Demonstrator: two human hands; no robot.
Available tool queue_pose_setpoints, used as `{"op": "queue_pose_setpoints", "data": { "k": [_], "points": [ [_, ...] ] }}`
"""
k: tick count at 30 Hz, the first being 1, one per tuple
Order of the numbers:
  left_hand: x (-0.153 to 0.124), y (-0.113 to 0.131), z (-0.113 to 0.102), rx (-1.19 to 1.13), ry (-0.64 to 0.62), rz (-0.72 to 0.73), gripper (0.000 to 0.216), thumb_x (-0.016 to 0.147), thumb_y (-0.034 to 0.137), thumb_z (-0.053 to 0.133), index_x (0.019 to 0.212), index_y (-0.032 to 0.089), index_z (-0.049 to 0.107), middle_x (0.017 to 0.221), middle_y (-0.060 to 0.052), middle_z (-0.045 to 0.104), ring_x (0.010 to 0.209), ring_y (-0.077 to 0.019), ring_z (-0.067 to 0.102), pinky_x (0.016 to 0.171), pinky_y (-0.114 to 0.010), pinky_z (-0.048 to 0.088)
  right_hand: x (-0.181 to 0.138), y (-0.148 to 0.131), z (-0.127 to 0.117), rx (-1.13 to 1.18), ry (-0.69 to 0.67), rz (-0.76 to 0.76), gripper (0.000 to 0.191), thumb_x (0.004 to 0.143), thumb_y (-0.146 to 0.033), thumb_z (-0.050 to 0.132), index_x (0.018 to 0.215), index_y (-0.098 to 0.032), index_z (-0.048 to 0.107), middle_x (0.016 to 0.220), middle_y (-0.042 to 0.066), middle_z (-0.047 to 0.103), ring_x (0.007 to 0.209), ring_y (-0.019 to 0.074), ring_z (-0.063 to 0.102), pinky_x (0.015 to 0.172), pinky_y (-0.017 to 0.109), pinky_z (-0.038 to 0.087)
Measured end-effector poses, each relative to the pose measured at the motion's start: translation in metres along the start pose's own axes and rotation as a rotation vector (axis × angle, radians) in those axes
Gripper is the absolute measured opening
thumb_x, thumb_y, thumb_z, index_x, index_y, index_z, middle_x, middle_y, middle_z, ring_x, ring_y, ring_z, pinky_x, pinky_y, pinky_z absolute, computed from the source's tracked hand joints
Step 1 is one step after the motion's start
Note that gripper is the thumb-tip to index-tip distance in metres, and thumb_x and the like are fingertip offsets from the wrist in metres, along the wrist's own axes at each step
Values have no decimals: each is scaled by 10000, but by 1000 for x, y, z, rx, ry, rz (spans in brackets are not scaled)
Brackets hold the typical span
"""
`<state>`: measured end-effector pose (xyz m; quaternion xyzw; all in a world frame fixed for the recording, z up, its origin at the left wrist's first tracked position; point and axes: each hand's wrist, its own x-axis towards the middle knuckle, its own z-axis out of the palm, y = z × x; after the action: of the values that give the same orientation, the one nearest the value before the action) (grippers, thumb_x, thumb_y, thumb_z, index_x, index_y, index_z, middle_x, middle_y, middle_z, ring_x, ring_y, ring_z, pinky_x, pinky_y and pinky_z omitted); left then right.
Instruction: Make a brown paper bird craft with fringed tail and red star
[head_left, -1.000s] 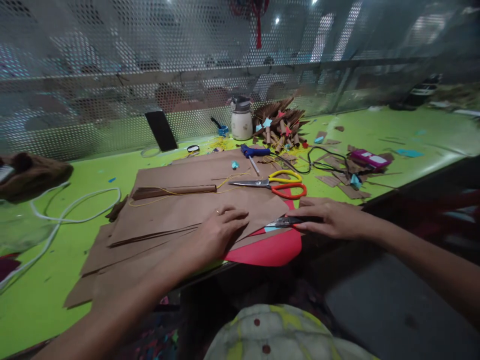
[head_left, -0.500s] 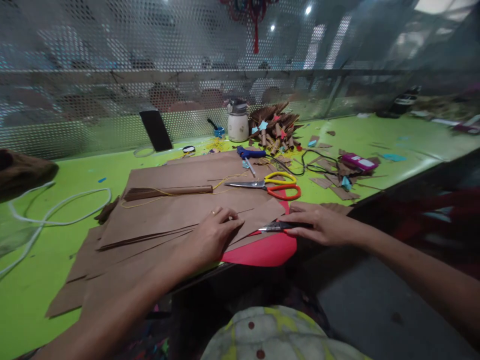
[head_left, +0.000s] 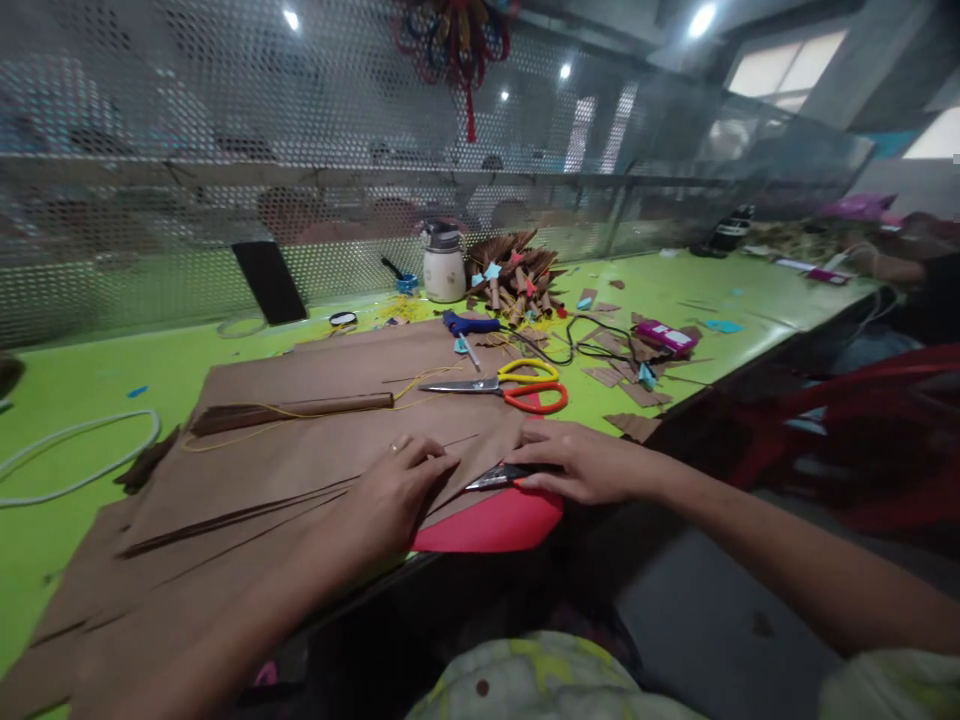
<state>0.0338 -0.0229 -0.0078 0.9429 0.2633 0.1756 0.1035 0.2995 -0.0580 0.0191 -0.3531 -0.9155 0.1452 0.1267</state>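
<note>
Pressing the left hand on the paper sheets covering the near middle of the table. Holding the cutter in the right hand just rightward, over a curved sheet overhanging the table edge. Lying behind the hands: scissors, a rolled stick to their left. Standing farther back by the mesh screen: a jar, a phone leaning left of it.

brown paper, red sheet, green table

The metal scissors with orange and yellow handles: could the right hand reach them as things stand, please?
Probably yes: the metal scissors lie beyond the right hand with only flat brown paper sheets between, though that hand covers a small dark blade.
</note>
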Motion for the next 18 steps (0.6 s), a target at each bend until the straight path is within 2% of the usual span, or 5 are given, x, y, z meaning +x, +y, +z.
{"op": "queue_pose_setpoints", "data": {
  "k": [10,18],
  "points": [
    [-5,3,2,-62,11,-32,335,866,121,393,1146,190,564,1013,-85,549,938,-184,488,876,-356,387,-18,-4,3,-2,-88,102,366,908,-363,400,1231,-247,528,1090,103,580,1006,221,544,858,343,436],
    [-4,3,3,-59,21,-27,341,856,81,393,1130,178,573,1006,-83,552,931,-178,484,835,-320,399,-2,-15,7,14,-50,38,344,908,-346,402,1172,-207,573,1015,104,594,910,199,562,784,310,449]
  ]
}}
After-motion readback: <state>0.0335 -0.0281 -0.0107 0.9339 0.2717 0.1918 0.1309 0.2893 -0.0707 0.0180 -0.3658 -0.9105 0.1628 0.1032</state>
